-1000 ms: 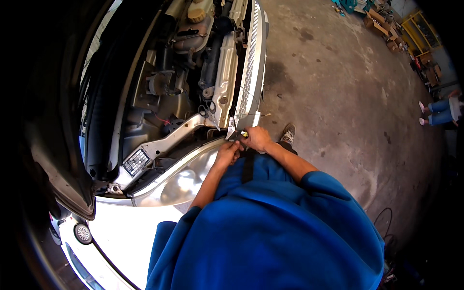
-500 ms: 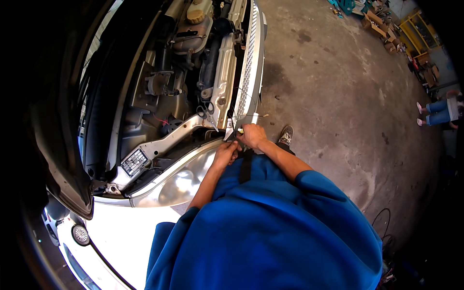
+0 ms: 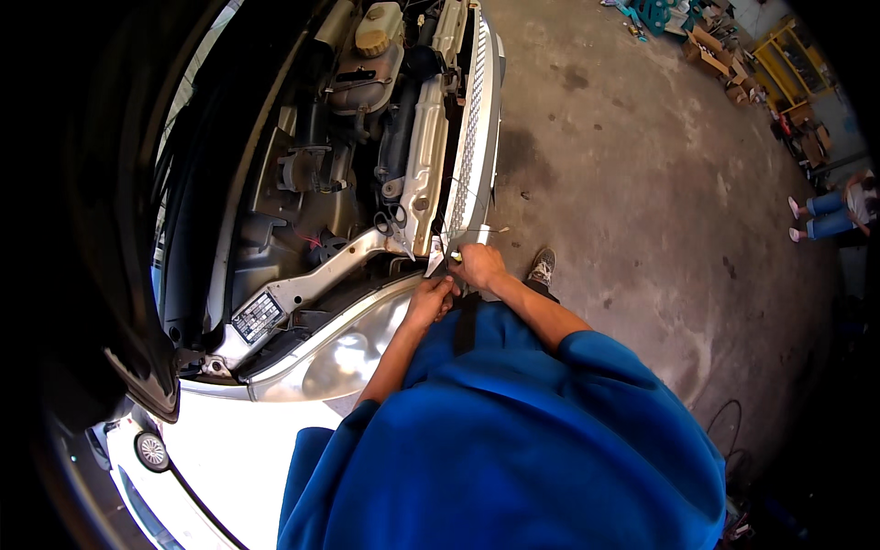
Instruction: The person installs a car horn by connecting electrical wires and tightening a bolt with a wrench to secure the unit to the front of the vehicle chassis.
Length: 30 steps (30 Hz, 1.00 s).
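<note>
At the front corner of a car with its bonnet up, my two hands work close together, just in front of my waist. My left hand (image 3: 431,301) has its fingers pinched together beside the inner end of the headlight (image 3: 353,356); what they grip is too small to make out. My right hand (image 3: 480,266) is closed next to the end of the grille (image 3: 471,137). A small yellow bit shows by its fingers, but the held thing is mostly hidden. Thin dark wire loops rise near this hand. Dark-handled scissors (image 3: 391,220) lie on the metal front panel (image 3: 423,165).
The open engine bay, with a coolant tank (image 3: 372,41), spreads to the left. A white car (image 3: 151,451) stands at the lower left. Stained concrete floor (image 3: 632,202) stretches to the right, where another person (image 3: 834,213), cardboard boxes (image 3: 708,53) and a yellow rack (image 3: 790,66) are seen.
The view has shifted slightly, so the car sits a little lower. My left hand's fingertips have drawn slightly away from my right hand. The scissors stay on the panel.
</note>
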Motion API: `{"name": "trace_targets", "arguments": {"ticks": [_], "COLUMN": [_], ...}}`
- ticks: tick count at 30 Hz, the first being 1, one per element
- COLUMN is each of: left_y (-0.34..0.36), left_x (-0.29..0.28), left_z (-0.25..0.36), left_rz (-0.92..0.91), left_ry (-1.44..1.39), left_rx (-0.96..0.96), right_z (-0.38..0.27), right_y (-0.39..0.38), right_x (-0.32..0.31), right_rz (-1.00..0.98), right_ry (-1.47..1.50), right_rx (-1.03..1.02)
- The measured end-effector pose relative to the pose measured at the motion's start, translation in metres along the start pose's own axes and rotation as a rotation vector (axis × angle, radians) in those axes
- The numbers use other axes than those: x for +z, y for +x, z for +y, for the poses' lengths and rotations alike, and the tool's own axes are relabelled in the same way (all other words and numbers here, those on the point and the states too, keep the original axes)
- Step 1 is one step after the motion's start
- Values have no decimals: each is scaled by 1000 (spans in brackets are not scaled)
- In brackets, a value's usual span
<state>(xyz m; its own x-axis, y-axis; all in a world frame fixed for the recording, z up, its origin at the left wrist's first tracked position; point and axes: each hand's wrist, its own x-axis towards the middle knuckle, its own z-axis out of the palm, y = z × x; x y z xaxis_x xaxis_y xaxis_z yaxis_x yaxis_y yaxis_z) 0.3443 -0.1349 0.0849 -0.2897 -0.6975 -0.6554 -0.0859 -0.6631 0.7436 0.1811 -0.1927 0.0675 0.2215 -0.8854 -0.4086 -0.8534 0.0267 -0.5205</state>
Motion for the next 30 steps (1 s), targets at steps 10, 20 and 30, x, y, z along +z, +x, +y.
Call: {"name": "trace_targets", "arguments": {"ticks": [10, 20, 30], "left_y": [0, -4, 0], "left_x": [3, 4, -2], "left_z": [4, 6, -3], "left_rz": [17, 21, 3], "left_ry": [31, 23, -35], "left_rx": [-6, -14, 8], "right_z": [10, 7, 5], "right_y": [10, 8, 2], "right_x": [6, 6, 7], "right_rz": [-22, -41, -61], "right_ry": [-44, -23, 14], "right_rx": [-46, -43, -35]}}
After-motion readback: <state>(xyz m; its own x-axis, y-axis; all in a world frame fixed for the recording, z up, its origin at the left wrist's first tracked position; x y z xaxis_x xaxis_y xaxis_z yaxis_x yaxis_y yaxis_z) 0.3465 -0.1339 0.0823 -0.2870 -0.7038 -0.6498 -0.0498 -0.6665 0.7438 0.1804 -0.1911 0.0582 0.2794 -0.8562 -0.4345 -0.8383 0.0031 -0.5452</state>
